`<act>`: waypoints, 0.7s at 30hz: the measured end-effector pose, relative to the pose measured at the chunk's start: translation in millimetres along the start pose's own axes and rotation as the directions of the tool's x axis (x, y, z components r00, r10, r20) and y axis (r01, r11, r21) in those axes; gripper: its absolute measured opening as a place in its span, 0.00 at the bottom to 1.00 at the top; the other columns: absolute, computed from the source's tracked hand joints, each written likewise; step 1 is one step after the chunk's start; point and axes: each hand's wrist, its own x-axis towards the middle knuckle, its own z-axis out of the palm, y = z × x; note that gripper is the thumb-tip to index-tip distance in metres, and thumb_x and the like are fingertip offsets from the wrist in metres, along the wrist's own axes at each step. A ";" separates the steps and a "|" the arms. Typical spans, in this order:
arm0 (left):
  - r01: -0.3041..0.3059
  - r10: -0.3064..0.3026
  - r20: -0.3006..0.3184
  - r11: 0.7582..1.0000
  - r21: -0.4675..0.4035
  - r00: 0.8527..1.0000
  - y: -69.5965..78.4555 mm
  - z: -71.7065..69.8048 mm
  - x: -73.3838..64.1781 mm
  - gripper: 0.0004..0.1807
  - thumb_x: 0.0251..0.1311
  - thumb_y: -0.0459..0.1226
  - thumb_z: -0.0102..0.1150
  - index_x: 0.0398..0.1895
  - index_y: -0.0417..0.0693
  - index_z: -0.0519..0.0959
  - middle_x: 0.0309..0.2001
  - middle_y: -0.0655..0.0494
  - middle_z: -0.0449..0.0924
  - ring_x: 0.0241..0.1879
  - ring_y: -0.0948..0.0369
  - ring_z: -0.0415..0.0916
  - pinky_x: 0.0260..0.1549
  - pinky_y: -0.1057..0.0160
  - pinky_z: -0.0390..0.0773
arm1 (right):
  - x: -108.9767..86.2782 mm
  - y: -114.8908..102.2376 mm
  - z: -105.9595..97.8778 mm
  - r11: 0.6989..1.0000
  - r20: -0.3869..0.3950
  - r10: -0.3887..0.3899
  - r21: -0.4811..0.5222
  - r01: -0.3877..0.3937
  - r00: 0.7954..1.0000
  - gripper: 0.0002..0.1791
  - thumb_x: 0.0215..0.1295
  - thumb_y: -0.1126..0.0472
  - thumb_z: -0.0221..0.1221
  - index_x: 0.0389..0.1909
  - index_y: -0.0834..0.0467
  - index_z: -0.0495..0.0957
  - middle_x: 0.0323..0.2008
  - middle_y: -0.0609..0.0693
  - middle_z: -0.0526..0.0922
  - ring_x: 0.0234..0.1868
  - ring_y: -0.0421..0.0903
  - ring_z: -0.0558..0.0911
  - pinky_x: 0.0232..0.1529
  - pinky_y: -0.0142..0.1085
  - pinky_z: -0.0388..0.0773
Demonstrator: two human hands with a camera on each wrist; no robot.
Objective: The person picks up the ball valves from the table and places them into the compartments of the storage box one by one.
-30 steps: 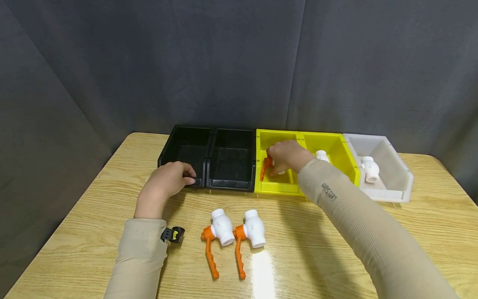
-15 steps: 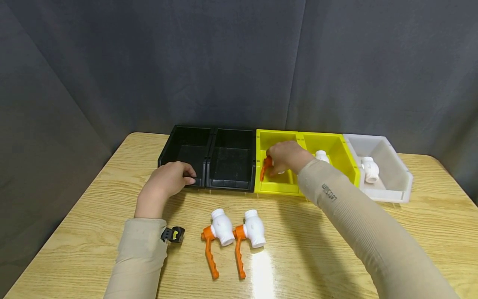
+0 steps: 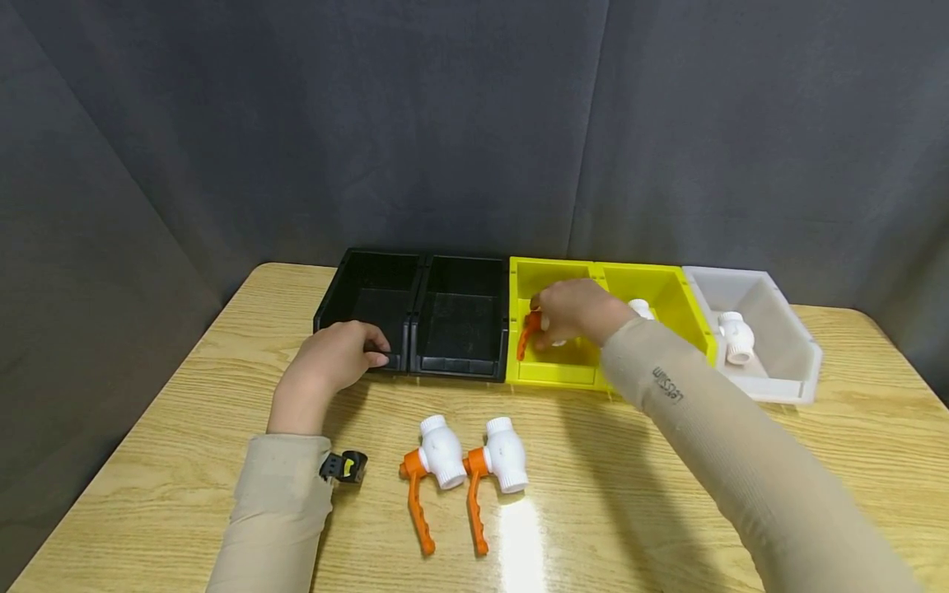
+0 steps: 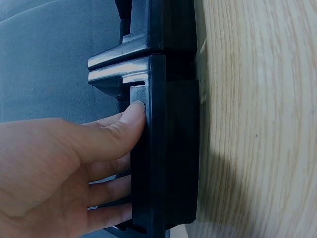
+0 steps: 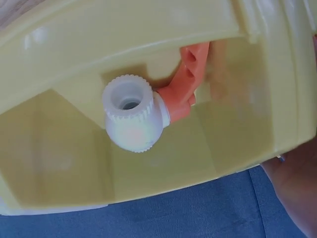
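Orange-handled valve [image 3: 529, 336] sits in a yellow bin [image 3: 552, 375], inside the right hand's [image 3: 574, 309] curled grip, its handle emerging toward 8 o'clock, its white body mostly hidden. Off at 9 o'clock, the left hand [image 3: 337, 354] pinches a black bin's [image 4: 181, 153] front rim; two similar valves [image 3: 507, 453] lie near 7 o'clock on the table [image 3: 593, 527].

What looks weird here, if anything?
Nothing stands out: no spill or damage shows. The bins stand in a row, and the two taps on the table lie side by side, turned the same way.
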 end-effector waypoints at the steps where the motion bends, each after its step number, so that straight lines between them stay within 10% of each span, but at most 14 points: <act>1: -0.001 0.001 0.000 1.000 -0.001 1.000 -0.1 0.2 -0.1 0.10 0.66 0.38 0.62 0.47 0.45 0.85 0.50 0.44 0.83 0.48 0.48 0.78 0.52 0.44 0.74 | -1.8 0.4 -0.4 1.000 -0.005 -0.002 0.004 0.002 1.000 0.22 0.59 0.45 0.69 0.47 0.55 0.80 0.34 0.48 0.81 0.36 0.49 0.78 0.46 0.43 0.79; 10: -0.011 0.011 -0.010 1.000 -0.001 1.000 1.9 -0.1 0.7 0.10 0.66 0.39 0.62 0.46 0.46 0.85 0.50 0.45 0.83 0.48 0.48 0.78 0.53 0.45 0.74 | -24.5 2.2 -3.6 0.996 -0.166 -0.078 -0.065 0.068 0.983 0.19 0.64 0.52 0.66 0.52 0.58 0.83 0.45 0.53 0.85 0.38 0.51 0.81 0.47 0.47 0.81; 21: -0.009 0.009 -0.004 1.000 0.001 1.000 2.5 -2.1 -0.8 0.09 0.67 0.39 0.62 0.46 0.46 0.85 0.49 0.45 0.83 0.47 0.48 0.78 0.52 0.45 0.74 | -54.7 4.4 9.8 0.980 -0.432 -0.174 -0.168 0.111 0.885 0.16 0.61 0.57 0.69 0.46 0.61 0.84 0.42 0.54 0.85 0.43 0.54 0.81 0.47 0.48 0.79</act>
